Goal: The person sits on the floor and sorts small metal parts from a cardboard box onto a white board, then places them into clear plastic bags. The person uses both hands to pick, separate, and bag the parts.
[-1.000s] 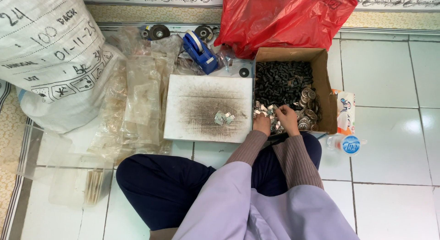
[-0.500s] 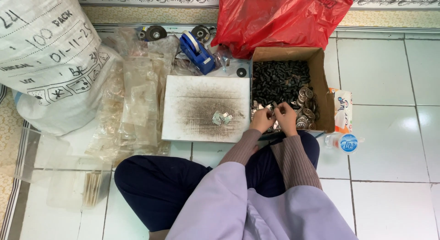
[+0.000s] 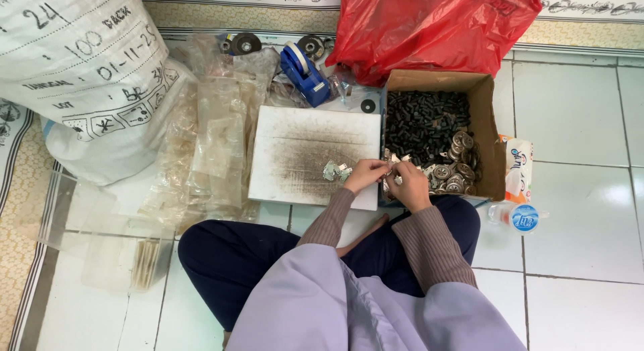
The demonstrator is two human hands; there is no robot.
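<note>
Beside the cardboard box — both hands pinch metal pieces.

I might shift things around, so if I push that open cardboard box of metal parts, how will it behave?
The cardboard box probably feels heavy for its size, being packed with black pieces and round metal discs. It should slide on the glossy tile floor rather than tip. Its thin walls may flex.

White sack cut off at top-left, small metal pieces perhaps clips, fingertips hidden
</note>
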